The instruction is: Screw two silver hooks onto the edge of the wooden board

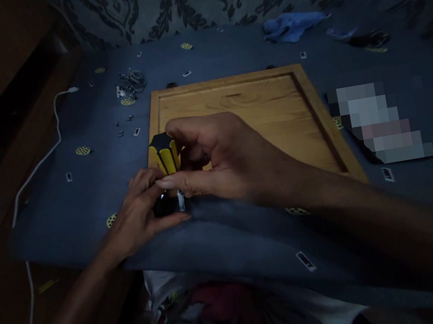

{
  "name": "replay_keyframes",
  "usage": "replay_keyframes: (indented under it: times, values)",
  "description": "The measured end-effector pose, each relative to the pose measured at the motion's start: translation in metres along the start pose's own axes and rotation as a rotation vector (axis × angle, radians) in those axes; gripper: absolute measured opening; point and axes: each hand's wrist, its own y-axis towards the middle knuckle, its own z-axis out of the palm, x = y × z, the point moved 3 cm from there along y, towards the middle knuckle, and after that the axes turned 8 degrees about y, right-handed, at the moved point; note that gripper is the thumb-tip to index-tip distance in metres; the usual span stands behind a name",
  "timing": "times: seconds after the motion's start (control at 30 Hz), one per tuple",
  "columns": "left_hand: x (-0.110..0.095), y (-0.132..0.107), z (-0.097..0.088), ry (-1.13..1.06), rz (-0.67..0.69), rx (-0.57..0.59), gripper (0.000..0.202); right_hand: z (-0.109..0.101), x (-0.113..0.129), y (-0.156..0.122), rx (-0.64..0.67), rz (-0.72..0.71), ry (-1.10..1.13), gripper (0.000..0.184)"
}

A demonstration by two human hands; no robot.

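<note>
My right hand (219, 156) is wrapped round a screwdriver with a yellow and black handle (164, 153), held upright with the tip pointing down. My left hand (141, 210) pinches a small dark object (168, 204) with a bright metal edge, right under the screwdriver tip. Both hands meet at the near left corner of a wooden tray (272, 100) that lies on a dark blue cloth (66, 209). The screwdriver's shaft is hidden by my fingers.
Small screws and metal parts (129, 88), round yellow perforated discs (82, 150) and little white tags lie scattered on the cloth. A white cable (56, 142) runs along the left. A crumpled blue cloth (289, 25) lies at the back right. A patterned wall stands behind.
</note>
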Motion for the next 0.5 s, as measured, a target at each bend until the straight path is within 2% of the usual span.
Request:
replay_keyframes:
  times: [0.13, 0.23, 0.5]
  values:
    - [-0.0012, 0.0, -0.0017, -0.026, -0.019, 0.029, 0.044, -0.0044, 0.0062, 0.0005, 0.075, 0.011, 0.057, 0.01]
    - [-0.0012, -0.001, -0.002, -0.019, -0.028, 0.036, 0.047, -0.0048, 0.0068, 0.0005, 0.13, 0.003, 0.124, 0.01]
    - [-0.0025, -0.0001, -0.0008, -0.036, 0.025, -0.005, 0.043, -0.0021, 0.0, 0.0007, 0.009, 0.004, 0.101, 0.016]
